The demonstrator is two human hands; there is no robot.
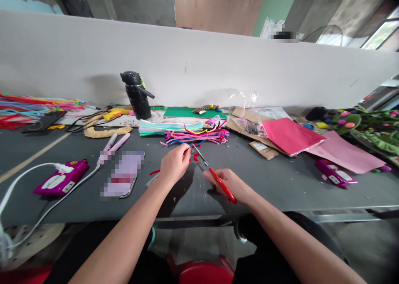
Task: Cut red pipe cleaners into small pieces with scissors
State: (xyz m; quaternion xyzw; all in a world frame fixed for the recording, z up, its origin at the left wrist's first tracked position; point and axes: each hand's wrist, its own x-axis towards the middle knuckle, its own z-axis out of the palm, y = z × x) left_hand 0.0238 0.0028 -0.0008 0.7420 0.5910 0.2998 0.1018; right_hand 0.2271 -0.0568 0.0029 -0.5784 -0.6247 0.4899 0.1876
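Note:
My right hand (pixel 229 184) is closed around the red handles of a pair of scissors (pixel 222 185). Their metal blades point up and left, with the tips at the fingers of my left hand (pixel 176 161). Those fingers are pinched together; what they hold is too small to make out. Small red scraps (pixel 196 156) lie on the table under the blades. Just beyond is a bundle of pink and blue pipe cleaners (pixel 199 136), with a pale green and white bundle (pixel 162 128) behind it. A red strip (pixel 154 172) lies left of my left wrist.
Left on the grey table (pixel 268 192) are a phone (pixel 124 174), a pink hair straightener (pixel 114 147), a purple power strip (pixel 62 178) and cords. A black bottle (pixel 137 97) stands behind. Red sheets (pixel 293 135), cardboard and another purple power strip (pixel 336 174) lie right.

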